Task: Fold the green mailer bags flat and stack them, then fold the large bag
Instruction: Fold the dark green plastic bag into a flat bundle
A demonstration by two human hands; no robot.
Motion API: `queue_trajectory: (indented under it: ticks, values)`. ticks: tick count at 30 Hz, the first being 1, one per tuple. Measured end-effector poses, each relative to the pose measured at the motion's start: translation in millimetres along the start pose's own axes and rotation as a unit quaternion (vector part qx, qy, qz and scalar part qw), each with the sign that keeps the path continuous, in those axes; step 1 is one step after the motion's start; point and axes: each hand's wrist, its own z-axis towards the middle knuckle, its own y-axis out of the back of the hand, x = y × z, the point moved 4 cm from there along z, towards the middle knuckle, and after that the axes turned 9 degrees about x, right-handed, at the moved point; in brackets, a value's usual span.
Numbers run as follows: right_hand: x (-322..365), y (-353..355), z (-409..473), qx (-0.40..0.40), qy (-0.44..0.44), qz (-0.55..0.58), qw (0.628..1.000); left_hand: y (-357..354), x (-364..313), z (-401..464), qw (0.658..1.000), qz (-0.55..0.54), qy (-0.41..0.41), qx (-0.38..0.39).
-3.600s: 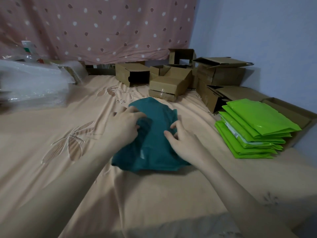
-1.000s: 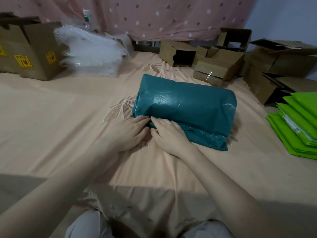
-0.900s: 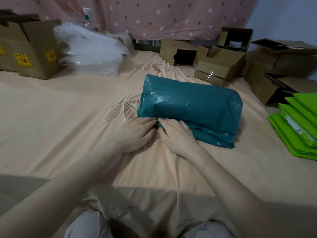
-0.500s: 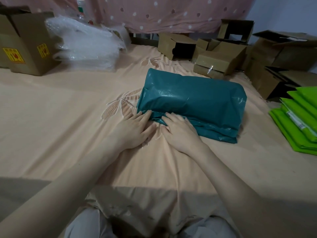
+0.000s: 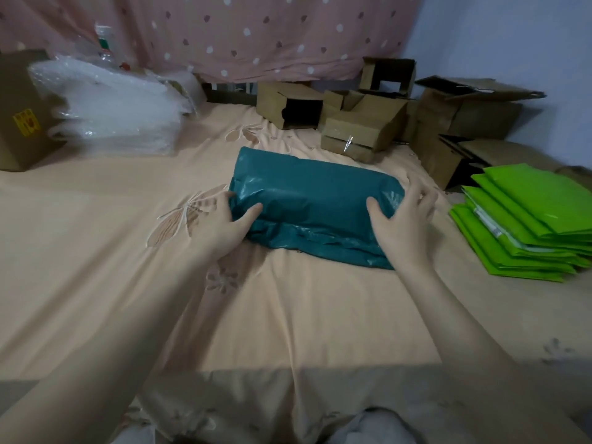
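Large dark teal plastic bag [image 5: 315,203], already folded into a long bundle, lies mid-bed on the peach bedsheet [image 5: 96,251], long axis running left-right across the person. Left hand [image 5: 221,224] grasps its left end, fingers curled round the edge; right hand [image 5: 400,219] cups the right end, fingers spread and bent over it. Both equally near. Stacked bright green mailer bags [image 5: 525,219] sit just right of it.

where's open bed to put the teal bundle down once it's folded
Bare sheet lies left of the teal bundle, below the bubble wrap pile, and in front of both hands. A narrow strip separates the right hand from the lime mailer stack. The far edge is crowded with cardboard boxes.
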Motion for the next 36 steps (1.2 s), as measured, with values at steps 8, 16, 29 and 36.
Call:
queue_trajectory:
  ticks: [8,16,29,36]
  values:
    - [-24,-14,23,0.165,-0.141,0.261,0.940,-18,-29,4,0.992,-0.103,-0.071,-0.030]
    - [-47,26,30,-0.023,-0.072,0.237,0.969,-38,-89,19,0.968,-0.179,-0.177,-0.005]
    - [-79,37,30,-0.211,-0.131,0.320,0.914,-107,-146,30,0.988,-0.027,-0.148,-0.041]
    - [-64,36,15,-0.168,-0.021,0.271,0.948,-155,-158,31,0.967,-0.171,-0.101,0.158]
